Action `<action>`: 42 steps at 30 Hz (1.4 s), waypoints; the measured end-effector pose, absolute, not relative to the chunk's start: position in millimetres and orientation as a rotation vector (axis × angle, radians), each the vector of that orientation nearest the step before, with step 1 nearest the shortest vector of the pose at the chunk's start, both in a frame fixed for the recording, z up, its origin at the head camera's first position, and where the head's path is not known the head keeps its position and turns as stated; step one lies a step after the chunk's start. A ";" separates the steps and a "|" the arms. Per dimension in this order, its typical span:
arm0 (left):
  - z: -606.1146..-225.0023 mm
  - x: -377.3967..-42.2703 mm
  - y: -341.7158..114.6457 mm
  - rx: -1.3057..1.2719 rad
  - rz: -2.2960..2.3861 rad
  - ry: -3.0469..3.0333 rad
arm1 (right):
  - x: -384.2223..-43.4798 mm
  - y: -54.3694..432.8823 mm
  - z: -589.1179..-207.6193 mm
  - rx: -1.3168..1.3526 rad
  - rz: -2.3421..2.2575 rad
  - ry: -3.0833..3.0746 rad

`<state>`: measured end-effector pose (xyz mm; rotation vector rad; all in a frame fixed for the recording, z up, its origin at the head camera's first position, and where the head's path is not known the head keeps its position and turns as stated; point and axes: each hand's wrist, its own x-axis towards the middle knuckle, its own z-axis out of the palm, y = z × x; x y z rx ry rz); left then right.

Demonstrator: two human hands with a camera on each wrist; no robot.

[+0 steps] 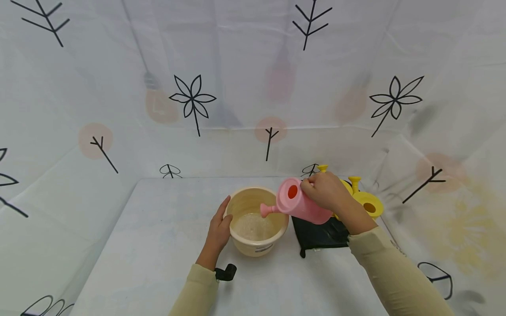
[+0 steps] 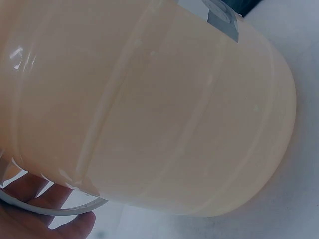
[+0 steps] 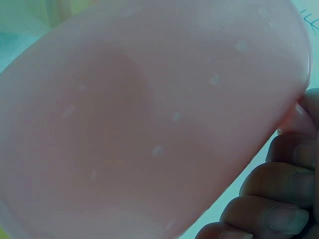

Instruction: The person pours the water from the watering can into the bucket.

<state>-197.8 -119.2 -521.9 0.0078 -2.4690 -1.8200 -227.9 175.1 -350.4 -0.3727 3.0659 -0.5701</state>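
Note:
A cream plastic bucket [image 1: 258, 250] stands upright on the white table, a small dark-printed label on its near side. My left hand [image 1: 218, 229] holds its left rim; the left wrist view shows the fingers by a thin grey-white handle [image 2: 60, 211] beside the bucket wall [image 2: 164, 109]. With my right hand [image 1: 326, 191] I grip the handle of a pink watering can [image 1: 312, 213]. The can is tilted left, its spout inside the bucket's opening above the pale, shiny bottom. No stream shows clearly. The can's body [image 3: 149, 124] fills the right wrist view, curled fingers [image 3: 279, 181] at its edge.
Yellow watering cans [image 1: 373, 199] stand at the right behind my right forearm, partly hidden. A black cloth or pouch [image 1: 320, 235] lies on the table [image 1: 158, 245] right of the bucket. A patterned white sheet [image 1: 245, 66] hangs behind and around the table.

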 end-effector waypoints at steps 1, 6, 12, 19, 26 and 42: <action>-522.0 -197.9 -119.1 0.005 -1.822 -2.467 | -227.9 175.0 -350.3 -0.373 -0.569 3.066; -523.3 -198.2 -119.2 -0.001 -1.831 -2.466 | -228.0 174.9 -350.3 -0.376 -0.566 3.067; -524.1 -198.5 -119.4 -0.004 -1.839 -2.463 | -228.4 174.7 -350.8 -0.390 -0.560 3.074; -524.0 -198.9 -119.2 -0.005 -1.842 -2.460 | -228.4 174.2 -350.7 -0.395 -0.552 3.076; -524.5 -199.0 -119.1 -0.004 -1.832 -2.462 | -227.9 173.6 -349.9 -0.390 -0.546 3.077; -522.3 -197.9 -119.0 0.001 -1.846 -2.465 | -226.8 172.5 -347.8 -0.399 -0.529 3.078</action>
